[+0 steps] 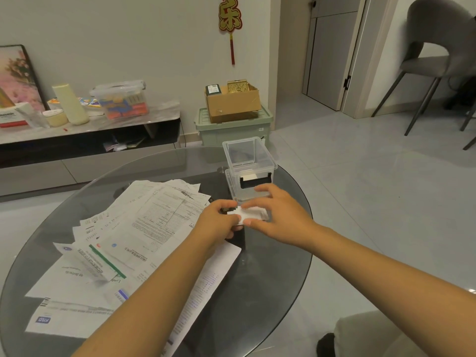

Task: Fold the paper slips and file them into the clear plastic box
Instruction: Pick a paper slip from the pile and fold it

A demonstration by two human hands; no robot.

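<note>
**Both hands held a folded slip in front of the clear box**

The left hand and the right hand met over the round glass tabletop, both grasping one small white folded paper slip. The left fingers were curled round the slip's left end, while the right fingers lay along its top edge with the thumb pressing its near edge. Just beyond the fingers stood the clear plastic box, open at the top, with a black latch on its near wall; a pale slip showed behind the wall. To the left of the fingers, and running under the left forearm, lay a loose spread of printed paper sheets, overlapping one another on the tabletop. Far beyond the fingers, on the floor, a cardboard carton sat on a green storage bin.
</note>
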